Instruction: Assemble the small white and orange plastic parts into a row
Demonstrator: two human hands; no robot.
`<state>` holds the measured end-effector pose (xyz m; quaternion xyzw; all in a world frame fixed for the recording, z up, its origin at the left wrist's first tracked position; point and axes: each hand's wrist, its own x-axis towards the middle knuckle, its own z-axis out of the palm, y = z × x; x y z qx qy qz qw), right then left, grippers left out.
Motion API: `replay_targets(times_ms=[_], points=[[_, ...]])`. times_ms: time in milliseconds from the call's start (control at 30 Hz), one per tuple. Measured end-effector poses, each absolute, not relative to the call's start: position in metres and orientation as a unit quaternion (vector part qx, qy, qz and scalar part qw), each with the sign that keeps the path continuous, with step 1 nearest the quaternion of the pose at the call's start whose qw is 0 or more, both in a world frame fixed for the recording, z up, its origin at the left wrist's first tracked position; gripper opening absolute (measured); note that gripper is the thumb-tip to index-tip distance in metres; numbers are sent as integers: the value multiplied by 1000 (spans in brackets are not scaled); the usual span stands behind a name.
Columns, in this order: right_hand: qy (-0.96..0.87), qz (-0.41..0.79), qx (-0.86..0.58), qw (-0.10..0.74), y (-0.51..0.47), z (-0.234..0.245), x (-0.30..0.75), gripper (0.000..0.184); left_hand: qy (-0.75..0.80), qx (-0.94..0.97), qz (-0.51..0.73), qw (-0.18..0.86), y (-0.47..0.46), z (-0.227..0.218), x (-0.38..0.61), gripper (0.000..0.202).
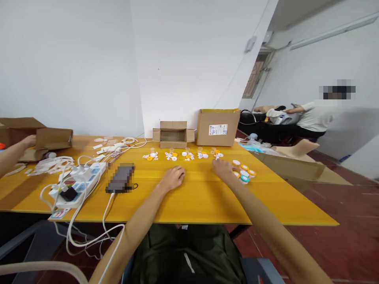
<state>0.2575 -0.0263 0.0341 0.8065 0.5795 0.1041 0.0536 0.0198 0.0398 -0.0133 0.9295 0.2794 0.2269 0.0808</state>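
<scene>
My left hand (pixel 172 177) rests on the yellow table (pixel 192 201), fingers curled loosely, knuckles up; I cannot see anything in it. My right hand (pixel 222 169) lies further right with fingers bent down near a cluster of small round white and orange caps (pixel 244 170). Its fingertips are hidden. A row of small groups of white and orange parts (pixel 186 155) runs across the table just beyond both hands.
Two cardboard boxes (pixel 173 134) (pixel 217 127) stand at the table's back edge. A phone (pixel 121 178), a white power strip (pixel 77 184) and cables lie left. Another person's arm (pixel 13 152) reaches to a box (pixel 44 139) far left. A seated person (pixel 316 116) is at right.
</scene>
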Motion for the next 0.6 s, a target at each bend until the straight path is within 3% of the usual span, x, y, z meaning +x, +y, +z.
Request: replay_targets(times_ms=[233,400,600], points=[[636,59,769,-26,-36,31,200,30,275,924,245,101,36,-12,19,27],[696,-38,688,-203,-27,14,182,26,247,924,270,112,37,-12,18,38],[655,-192,594,-426,-7,-15,184,21,216,917,297,153,43,-15,18,35]])
